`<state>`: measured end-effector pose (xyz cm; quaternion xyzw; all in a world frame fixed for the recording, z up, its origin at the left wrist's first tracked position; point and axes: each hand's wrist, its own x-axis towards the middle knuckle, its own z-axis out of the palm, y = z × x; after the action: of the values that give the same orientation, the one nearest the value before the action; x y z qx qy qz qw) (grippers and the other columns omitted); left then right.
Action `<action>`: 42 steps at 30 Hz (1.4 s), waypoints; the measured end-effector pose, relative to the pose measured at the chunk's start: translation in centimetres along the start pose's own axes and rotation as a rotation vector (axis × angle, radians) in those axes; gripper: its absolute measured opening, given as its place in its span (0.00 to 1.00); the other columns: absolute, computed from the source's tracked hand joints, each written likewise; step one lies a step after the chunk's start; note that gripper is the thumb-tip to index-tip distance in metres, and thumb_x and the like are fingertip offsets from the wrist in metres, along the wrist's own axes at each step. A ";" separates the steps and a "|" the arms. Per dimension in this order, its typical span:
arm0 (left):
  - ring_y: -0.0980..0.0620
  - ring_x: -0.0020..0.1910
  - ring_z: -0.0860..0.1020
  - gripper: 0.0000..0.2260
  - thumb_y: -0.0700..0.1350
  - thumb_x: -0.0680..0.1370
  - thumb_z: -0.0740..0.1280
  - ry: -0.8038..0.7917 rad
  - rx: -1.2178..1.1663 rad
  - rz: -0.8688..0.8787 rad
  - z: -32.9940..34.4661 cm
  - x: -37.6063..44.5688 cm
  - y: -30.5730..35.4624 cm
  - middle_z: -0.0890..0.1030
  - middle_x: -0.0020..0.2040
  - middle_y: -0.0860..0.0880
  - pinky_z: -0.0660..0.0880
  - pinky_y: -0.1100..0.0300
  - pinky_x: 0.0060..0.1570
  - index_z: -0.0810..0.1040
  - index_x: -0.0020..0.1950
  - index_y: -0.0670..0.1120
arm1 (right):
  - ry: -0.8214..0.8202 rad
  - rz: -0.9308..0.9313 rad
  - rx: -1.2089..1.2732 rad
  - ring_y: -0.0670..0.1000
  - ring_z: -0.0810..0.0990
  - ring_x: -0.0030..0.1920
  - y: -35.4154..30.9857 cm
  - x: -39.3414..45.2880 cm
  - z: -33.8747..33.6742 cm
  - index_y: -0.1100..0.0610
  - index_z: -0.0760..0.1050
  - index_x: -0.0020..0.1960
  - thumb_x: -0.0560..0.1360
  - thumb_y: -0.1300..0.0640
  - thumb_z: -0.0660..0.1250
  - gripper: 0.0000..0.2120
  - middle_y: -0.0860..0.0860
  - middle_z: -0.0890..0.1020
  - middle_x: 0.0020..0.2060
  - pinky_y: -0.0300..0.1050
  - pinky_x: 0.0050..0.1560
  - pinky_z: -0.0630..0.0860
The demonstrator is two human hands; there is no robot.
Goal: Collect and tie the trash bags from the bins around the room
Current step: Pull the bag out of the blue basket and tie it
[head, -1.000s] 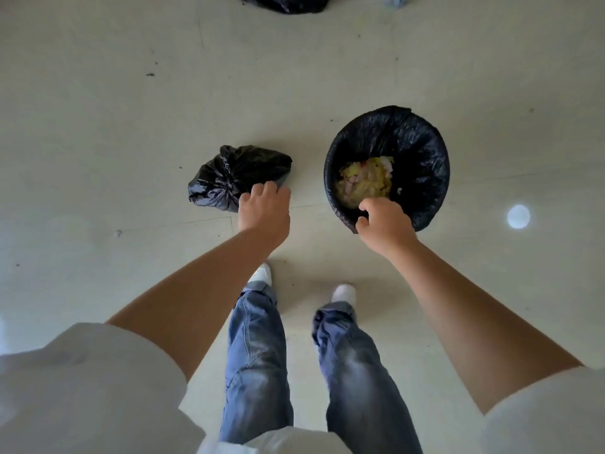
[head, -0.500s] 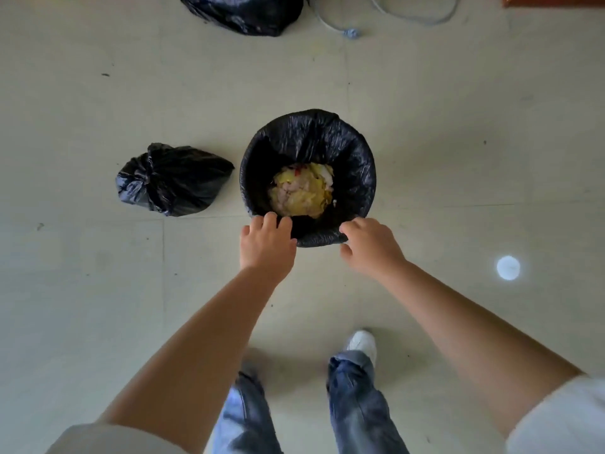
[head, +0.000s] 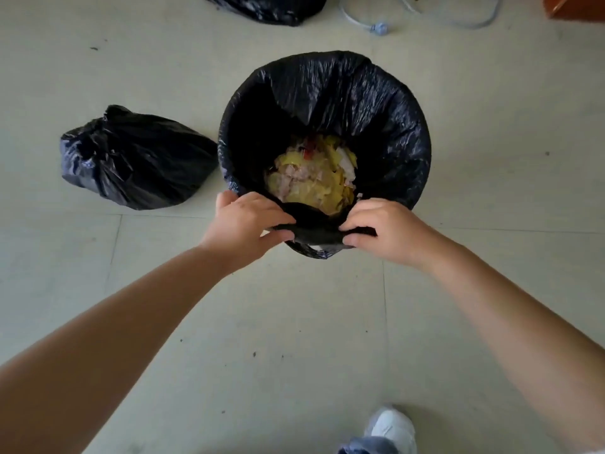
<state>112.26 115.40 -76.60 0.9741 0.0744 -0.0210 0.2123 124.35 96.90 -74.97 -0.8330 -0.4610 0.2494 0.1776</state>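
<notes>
A round bin lined with a black trash bag (head: 366,103) stands on the floor in front of me, with yellow and white scraps (head: 314,178) at its bottom. My left hand (head: 245,221) pinches the bag's near rim on the left side. My right hand (head: 379,229) pinches the same rim a little to the right. Between them the plastic is pulled up off the bin's edge. A tied black trash bag (head: 137,158) lies on the floor just left of the bin.
Another black bag (head: 271,8) lies at the top edge of the view, and a pale cable (head: 376,26) curls beside it. A brown piece of furniture (head: 576,6) shows at the top right corner. My white shoe (head: 393,427) is on the pale tiled floor below.
I have come closer to the bin, which now fills more of the view. Both hands went from hovering at the near rim to pinching the bag's edge and lifting it.
</notes>
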 end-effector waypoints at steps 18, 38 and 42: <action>0.42 0.60 0.71 0.13 0.49 0.80 0.59 0.150 0.132 -0.319 -0.8 3.9 0.3 0.75 0.56 0.42 0.69 0.53 0.53 0.79 0.57 0.46 | 0.381 0.182 0.043 0.52 0.75 0.45 0.1 5.2 0.5 0.63 0.76 0.52 0.78 0.57 0.60 0.11 0.56 0.80 0.47 0.38 0.40 0.64; 0.40 0.55 0.75 0.10 0.42 0.81 0.55 0.153 -0.298 -0.394 0.6 3.5 4.7 0.75 0.47 0.39 0.68 0.57 0.46 0.73 0.49 0.39 | 0.357 0.088 -0.128 0.62 0.76 0.40 2.8 0.8 -1.0 0.65 0.69 0.44 0.80 0.58 0.54 0.12 0.59 0.74 0.35 0.52 0.41 0.68; 0.45 0.46 0.70 0.09 0.42 0.82 0.52 0.238 -0.424 -0.507 0.5 3.4 2.6 0.71 0.39 0.47 0.62 0.60 0.44 0.65 0.43 0.42 | 0.265 0.067 0.018 0.57 0.76 0.38 1.6 0.8 0.4 0.60 0.70 0.46 0.79 0.53 0.57 0.10 0.55 0.74 0.35 0.46 0.37 0.65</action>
<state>115.98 113.33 -76.22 0.8546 0.3409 0.0566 0.3876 125.59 96.82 -76.29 -0.8720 -0.4029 0.1470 0.2360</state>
